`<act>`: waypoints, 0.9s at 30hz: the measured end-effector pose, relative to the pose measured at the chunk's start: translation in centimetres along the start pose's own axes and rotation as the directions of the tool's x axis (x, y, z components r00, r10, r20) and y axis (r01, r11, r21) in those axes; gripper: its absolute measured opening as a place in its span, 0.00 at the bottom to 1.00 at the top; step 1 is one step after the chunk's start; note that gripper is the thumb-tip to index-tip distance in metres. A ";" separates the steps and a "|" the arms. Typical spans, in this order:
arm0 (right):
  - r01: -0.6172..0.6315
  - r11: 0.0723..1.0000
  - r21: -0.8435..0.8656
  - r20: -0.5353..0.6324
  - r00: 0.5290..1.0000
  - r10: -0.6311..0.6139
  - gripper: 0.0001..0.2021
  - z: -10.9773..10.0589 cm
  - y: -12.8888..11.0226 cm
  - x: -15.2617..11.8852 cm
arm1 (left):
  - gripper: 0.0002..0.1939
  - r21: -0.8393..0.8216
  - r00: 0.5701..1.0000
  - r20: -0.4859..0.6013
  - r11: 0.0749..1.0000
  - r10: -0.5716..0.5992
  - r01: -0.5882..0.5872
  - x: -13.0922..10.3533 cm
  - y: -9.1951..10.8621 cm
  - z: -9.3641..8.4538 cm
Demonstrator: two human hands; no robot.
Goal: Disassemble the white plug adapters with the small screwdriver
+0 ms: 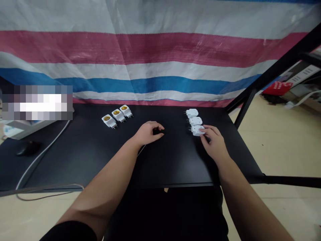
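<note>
My right hand has its fingertips closed on the right side of the nearest white plug adapter, which lies on the black table. Two similar adapters, the middle one and the far one, line up just behind it, their prongs pointing left. My left hand rests near the table's centre, fingers loosely curved, thumb apart, nothing between them. To its left are three white plugs with round amber-coloured centres: a near one, a middle one and a far one.
On the black table, a computer mouse and a pale cable lie at the left, below a partly blurred white device. A striped plastic sheet hangs behind. Black frame bars rise at the right.
</note>
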State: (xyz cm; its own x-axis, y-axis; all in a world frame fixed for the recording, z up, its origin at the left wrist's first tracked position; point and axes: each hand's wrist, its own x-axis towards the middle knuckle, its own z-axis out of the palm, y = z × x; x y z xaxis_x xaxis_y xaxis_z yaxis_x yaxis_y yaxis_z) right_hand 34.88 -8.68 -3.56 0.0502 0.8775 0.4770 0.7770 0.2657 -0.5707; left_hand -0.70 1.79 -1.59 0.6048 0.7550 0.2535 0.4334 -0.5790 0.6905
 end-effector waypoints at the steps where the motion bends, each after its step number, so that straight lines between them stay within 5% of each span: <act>1: -0.003 1.000 0.006 -0.001 1.000 0.003 0.11 0.0 0.1 0.0 | 0.10 0.031 1.000 0.005 0.999 0.007 -0.008 0.2 0.1 0.1; 6: 0.017 1.000 0.001 -0.098 0.995 -0.017 0.13 -0.4 -0.4 -0.4 | 0.03 0.169 0.998 0.056 0.986 -0.001 -0.009 1.0 0.7 0.4; 10: 0.095 0.990 -0.107 -0.287 0.950 -0.122 0.05 -0.8 -4.2 -1.9 | 0.04 0.243 0.997 0.069 0.970 -0.024 0.006 0.8 2.1 1.0; 15: 0.205 0.979 0.009 0.097 0.974 -0.205 0.07 0.0 -8.9 -4.8 | 0.07 0.434 0.994 0.067 0.899 -0.087 0.050 -0.3 6.3 3.6; 20: 0.054 0.995 0.081 0.073 0.996 -0.060 0.07 -0.5 -10.1 -8.5 | 0.12 0.518 0.983 0.154 0.855 -0.103 0.009 0.8 11.1 7.6; 24: 0.140 0.973 0.182 0.042 0.988 -0.150 0.09 -1.8 -10.9 -13.5 | 0.14 0.519 0.967 0.226 0.855 -0.120 -0.016 2.5 13.3 10.7; 27: 0.147 0.935 0.322 0.202 0.954 -0.220 0.11 -2.2 -11.5 -17.6 | 0.20 0.529 0.965 0.222 0.849 -0.138 0.000 3.2 13.7 12.2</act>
State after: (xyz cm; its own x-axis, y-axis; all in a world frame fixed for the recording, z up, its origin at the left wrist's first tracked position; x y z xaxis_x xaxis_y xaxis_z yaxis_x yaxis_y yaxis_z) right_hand 26.42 -28.04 -3.92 -0.2497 0.8598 0.4455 0.5318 0.5062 -0.6789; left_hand 15.32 -7.46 0.47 0.6722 0.7404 -0.0014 0.7210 -0.6542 0.2282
